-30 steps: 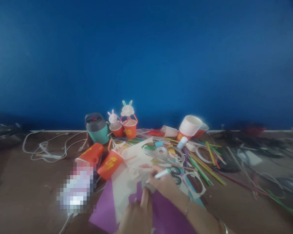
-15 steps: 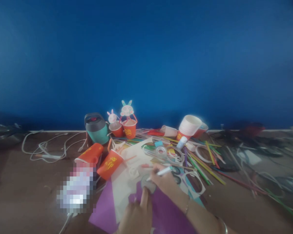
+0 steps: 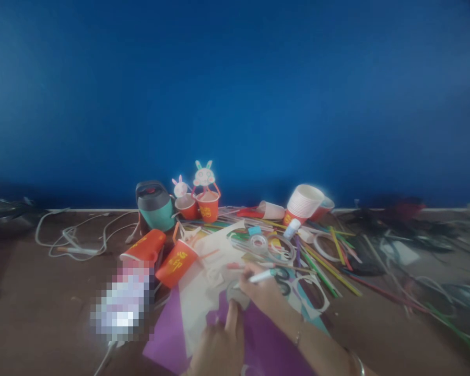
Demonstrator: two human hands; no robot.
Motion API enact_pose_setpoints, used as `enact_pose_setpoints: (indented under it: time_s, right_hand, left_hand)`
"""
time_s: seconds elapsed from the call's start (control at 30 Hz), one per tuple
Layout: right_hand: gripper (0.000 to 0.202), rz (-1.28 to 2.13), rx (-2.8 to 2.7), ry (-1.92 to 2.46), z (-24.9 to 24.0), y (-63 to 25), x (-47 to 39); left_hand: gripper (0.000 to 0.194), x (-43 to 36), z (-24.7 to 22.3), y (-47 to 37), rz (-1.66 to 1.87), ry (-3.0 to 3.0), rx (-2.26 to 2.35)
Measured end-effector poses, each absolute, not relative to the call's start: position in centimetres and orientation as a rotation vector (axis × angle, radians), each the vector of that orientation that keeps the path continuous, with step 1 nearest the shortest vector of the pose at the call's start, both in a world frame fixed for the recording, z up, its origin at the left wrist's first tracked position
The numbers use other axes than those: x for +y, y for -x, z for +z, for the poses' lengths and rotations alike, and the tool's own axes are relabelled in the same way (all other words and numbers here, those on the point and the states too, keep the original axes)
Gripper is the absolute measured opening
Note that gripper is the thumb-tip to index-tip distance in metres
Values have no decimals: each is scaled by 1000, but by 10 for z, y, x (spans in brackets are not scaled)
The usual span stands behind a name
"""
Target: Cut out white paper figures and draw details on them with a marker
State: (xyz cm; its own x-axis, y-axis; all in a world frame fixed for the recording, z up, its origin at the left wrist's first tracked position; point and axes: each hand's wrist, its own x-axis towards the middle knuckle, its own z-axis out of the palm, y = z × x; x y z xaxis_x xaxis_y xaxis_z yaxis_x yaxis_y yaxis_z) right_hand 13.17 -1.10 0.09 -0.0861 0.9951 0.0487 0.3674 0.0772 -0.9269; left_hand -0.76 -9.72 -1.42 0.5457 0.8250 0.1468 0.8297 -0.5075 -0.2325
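A white pen (image 3: 261,276) is gripped in my right hand (image 3: 258,286), its tip low over a small pale rounded cutout (image 3: 241,298). With one finger stretched out, my left hand (image 3: 221,339) presses the near edge of that cutout. Under both hands lie purple paper (image 3: 274,339) and a white sheet (image 3: 191,308). Scissors (image 3: 284,282) with dark handles rest just beyond my right hand. Two red paper cups (image 3: 177,265) (image 3: 144,245) lie tipped over to the left of the sheet.
Behind stand a teal container (image 3: 155,209), a red cup with a rabbit figure (image 3: 208,206) and a stack of cups (image 3: 303,203). Coloured sticks (image 3: 321,271) and tape rolls (image 3: 258,244) spread to the right. A blurred phone (image 3: 123,303) and white cables (image 3: 78,240) are at left.
The pen in my right hand has shifted very slightly left and down. My left hand stays in place on the cutout.
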Motion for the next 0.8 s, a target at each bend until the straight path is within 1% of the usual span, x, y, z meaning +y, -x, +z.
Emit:
enact_pose_setpoints:
  time_s: [0.33, 0.8]
  right_hand:
    - [12, 1037, -1581, 1393, 9, -131, -14]
    - [12, 1037, -1576, 1438, 2, -133, -12]
  left_hand:
    - [44, -98, -14, 7, 23, 2478, -1368]
    - [43, -98, -16, 6, 27, 2457, -1376]
